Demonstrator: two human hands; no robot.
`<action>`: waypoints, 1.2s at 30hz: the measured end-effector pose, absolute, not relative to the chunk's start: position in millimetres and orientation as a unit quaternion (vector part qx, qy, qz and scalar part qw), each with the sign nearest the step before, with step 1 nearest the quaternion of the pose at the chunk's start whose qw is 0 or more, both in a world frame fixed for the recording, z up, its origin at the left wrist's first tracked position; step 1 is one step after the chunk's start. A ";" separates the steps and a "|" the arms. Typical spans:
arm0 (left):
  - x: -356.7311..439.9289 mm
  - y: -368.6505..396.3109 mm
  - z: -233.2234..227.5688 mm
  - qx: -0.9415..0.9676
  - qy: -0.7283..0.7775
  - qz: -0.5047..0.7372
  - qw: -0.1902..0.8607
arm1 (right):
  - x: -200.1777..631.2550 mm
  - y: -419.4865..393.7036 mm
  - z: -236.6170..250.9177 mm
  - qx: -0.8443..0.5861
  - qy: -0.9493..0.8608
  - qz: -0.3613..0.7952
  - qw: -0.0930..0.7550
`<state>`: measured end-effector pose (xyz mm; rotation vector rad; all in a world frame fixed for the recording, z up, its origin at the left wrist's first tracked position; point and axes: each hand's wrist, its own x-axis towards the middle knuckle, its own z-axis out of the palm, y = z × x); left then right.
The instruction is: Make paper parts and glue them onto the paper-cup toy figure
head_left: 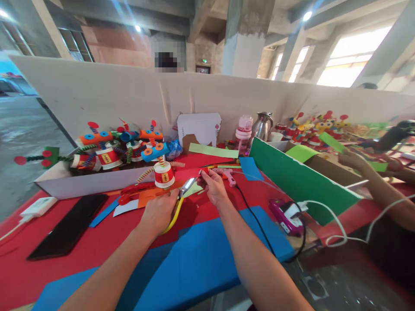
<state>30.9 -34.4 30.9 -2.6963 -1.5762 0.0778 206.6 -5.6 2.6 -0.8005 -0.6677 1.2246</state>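
Note:
My left hand (pixel 158 212) is closed around a pair of scissors with yellow handles (pixel 177 216). Their metal blades (pixel 187 186) point up and right, close to the fingertips of my right hand (pixel 212 185). Between those fingertips is pinched a small red piece (pixel 203 172), perhaps paper; its shape is mostly covered. Just behind my left hand stands a paper-cup figure (pixel 164 175) with a blue tube head and spring-like folded arms. Orange paper (pixel 151 197) and a white strip (pixel 126 207) lie beside my left hand. Near my right hand rests a pink glue gun (pixel 228 176).
A white box (pixel 94 183) at left holds several similar figures. A black tablet (pixel 68 226) and white charger (pixel 39 206) lie in front. At right are a green-sided box (pixel 298 181), a purple power strip (pixel 287 218) with cables, and a co-worker's hand (pixel 353 162) holding green paper.

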 end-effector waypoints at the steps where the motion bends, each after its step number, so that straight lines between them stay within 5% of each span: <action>1: 31.3 -34.7 31.6 -0.863 -0.504 0.022 0.005 | 206.9 -5.5 3.2 -0.356 -0.299 0.548 0.696; 36: 32.1 -37.3 34.7 -0.866 -0.500 0.027 -0.006 | 208.2 -6.4 4.4 -0.375 -0.321 0.525 0.693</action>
